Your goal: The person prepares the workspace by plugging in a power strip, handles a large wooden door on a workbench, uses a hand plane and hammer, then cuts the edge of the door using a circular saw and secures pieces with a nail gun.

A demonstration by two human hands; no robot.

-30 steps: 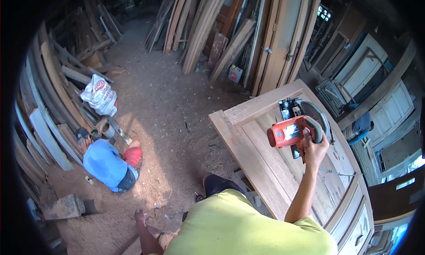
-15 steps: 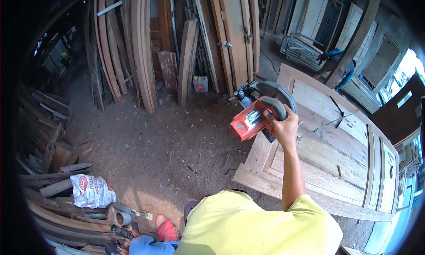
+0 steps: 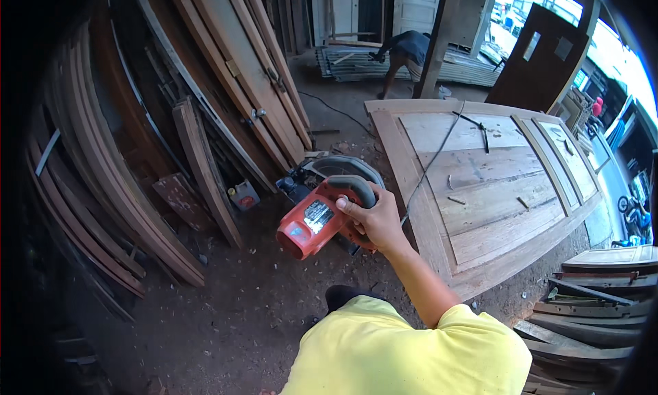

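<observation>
An orange-red circular saw [image 3: 312, 223] with a black handle is in my right hand [image 3: 377, 220], fingers wrapped round the grip and thumb over its side. The saw hangs above the floor with its motor end toward the left and its curved guard on the far side. Just right of it lies a large unpainted wooden door panel [image 3: 425, 196], propped low. Across the panel runs a thin dark cord [image 3: 432, 163], and a black clamp-like tool [image 3: 482, 129] and small wood bits rest on it. My left hand is out of view.
Old doors [image 3: 255, 86] and long planks [image 3: 116, 169] lean along the left, with a white jug [image 3: 244, 195] by their feet. Stacked timber [image 3: 589, 313] lies at the lower right. Another person [image 3: 406, 52] bends over a pile of slats at the back. A post [image 3: 439, 42] stands nearby.
My view has swung to the right, bringing the timber stack at the lower right into sight. The saw stays gripped in my right hand. The other person shows more fully, bent over.
</observation>
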